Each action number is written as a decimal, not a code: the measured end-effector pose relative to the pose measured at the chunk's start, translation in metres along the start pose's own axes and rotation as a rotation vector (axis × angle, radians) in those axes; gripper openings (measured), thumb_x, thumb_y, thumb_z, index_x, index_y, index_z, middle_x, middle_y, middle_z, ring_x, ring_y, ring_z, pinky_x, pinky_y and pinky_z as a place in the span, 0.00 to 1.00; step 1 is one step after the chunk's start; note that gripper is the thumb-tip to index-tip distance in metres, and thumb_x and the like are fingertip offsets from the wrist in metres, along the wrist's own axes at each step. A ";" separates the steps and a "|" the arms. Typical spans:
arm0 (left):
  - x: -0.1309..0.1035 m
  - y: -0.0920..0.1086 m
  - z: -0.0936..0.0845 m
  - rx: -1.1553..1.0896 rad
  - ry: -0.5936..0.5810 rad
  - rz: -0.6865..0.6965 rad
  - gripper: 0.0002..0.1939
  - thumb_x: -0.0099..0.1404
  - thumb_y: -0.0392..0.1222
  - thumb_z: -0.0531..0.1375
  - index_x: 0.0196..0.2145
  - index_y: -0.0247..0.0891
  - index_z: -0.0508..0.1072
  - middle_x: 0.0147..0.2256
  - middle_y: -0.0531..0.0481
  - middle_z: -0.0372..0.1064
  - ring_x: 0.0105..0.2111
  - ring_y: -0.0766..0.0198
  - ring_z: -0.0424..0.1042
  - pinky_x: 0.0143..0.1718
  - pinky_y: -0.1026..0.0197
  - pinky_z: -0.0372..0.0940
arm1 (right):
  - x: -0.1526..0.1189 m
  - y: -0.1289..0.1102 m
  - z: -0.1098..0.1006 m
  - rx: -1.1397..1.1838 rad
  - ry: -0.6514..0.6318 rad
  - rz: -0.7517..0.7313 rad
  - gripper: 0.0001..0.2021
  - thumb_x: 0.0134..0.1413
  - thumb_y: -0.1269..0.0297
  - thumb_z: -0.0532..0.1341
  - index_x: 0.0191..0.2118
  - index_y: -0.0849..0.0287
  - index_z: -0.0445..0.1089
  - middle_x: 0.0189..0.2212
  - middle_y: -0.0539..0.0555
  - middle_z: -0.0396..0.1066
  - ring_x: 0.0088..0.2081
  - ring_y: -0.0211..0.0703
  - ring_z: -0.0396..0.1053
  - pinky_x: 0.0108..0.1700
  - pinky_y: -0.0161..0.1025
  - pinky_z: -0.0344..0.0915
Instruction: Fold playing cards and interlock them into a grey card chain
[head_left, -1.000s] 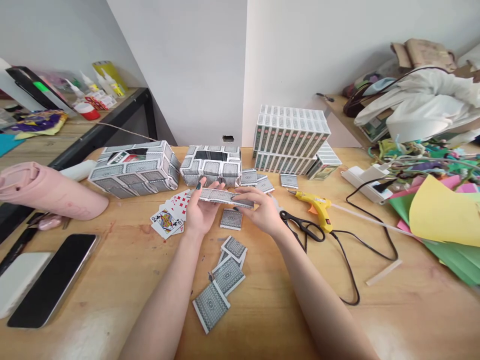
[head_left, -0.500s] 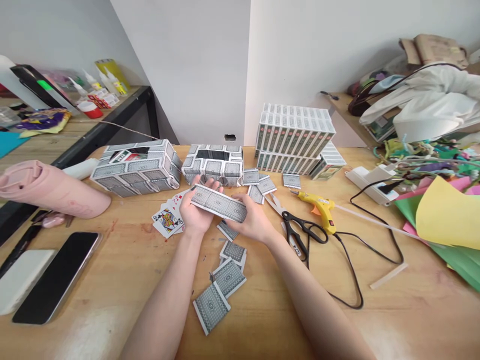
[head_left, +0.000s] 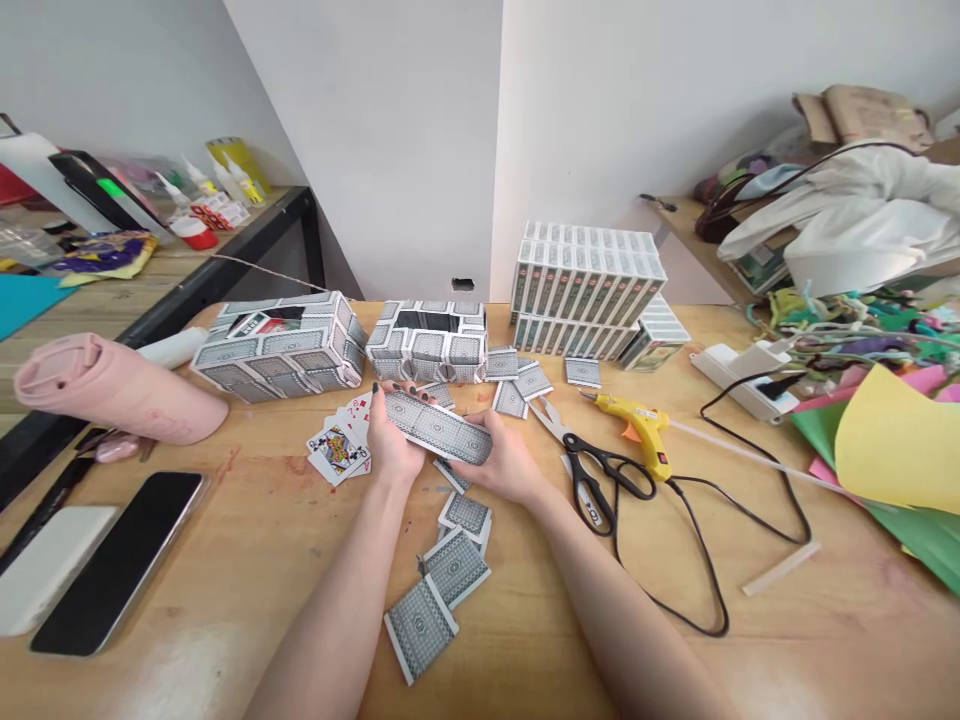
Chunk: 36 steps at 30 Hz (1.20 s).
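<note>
Between my two hands is a long strip of joined playing cards (head_left: pixel 435 425), its grey patterned backs facing up. My left hand (head_left: pixel 394 440) is closed around its left end, with fingertips showing behind the far edge. At the right end my right hand (head_left: pixel 506 455) grips it. Face-up playing cards (head_left: pixel 339 450), a queen of clubs on top, lie beside my left hand. Below the strip, several folded cards (head_left: pixel 421 625) run down the table. Two boxes built from cards stand behind: a larger one (head_left: pixel 277 350) and a smaller one (head_left: pixel 427 340).
Black-handled scissors (head_left: pixel 592 460) and a corded yellow glue gun (head_left: pixel 637 425) lie to the right. Stacked card packs (head_left: pixel 585 285) stand at the back. A white power strip (head_left: pixel 746 380) and coloured paper (head_left: pixel 900 440) are far right. A phone (head_left: pixel 120 560) and a pink roll (head_left: pixel 120 390) are left.
The view has shifted slightly, so everything sits a little lower. The left hand's fingers have come up behind the strip's far edge; both hands still hold it.
</note>
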<state>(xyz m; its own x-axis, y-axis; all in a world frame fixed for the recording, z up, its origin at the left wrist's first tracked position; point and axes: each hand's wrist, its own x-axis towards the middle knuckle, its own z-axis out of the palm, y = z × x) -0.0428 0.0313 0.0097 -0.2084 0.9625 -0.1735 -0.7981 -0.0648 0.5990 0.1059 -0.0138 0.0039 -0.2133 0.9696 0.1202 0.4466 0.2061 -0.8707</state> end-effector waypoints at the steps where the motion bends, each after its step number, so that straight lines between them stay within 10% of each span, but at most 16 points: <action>1: -0.001 0.000 0.001 -0.013 -0.015 0.009 0.09 0.59 0.46 0.57 0.28 0.40 0.62 0.24 0.57 0.63 0.24 0.69 0.66 0.31 0.63 0.64 | 0.000 0.000 0.000 -0.007 -0.008 -0.006 0.24 0.39 0.60 0.66 0.44 0.56 0.60 0.43 0.56 0.70 0.45 0.49 0.69 0.46 0.44 0.63; 31: -0.006 -0.005 0.007 0.075 -0.028 0.112 0.14 0.56 0.52 0.58 0.37 0.43 0.68 0.25 0.54 0.66 0.26 0.64 0.70 0.35 0.58 0.65 | 0.003 0.002 -0.003 0.049 0.110 -0.113 0.21 0.41 0.62 0.65 0.45 0.57 0.67 0.43 0.57 0.66 0.47 0.48 0.65 0.51 0.45 0.61; 36: -0.012 -0.003 0.009 0.186 -0.144 0.136 0.21 0.52 0.53 0.62 0.44 0.47 0.68 0.32 0.51 0.71 0.32 0.62 0.71 0.37 0.58 0.65 | 0.007 0.003 -0.007 0.359 0.060 0.034 0.15 0.50 0.51 0.59 0.36 0.57 0.73 0.32 0.54 0.72 0.34 0.45 0.69 0.38 0.41 0.65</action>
<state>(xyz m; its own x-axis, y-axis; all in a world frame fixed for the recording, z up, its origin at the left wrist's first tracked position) -0.0330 0.0222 0.0170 -0.2135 0.9767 0.0232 -0.6478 -0.1593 0.7450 0.1118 -0.0057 0.0051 -0.1471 0.9834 0.1064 0.1164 0.1240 -0.9854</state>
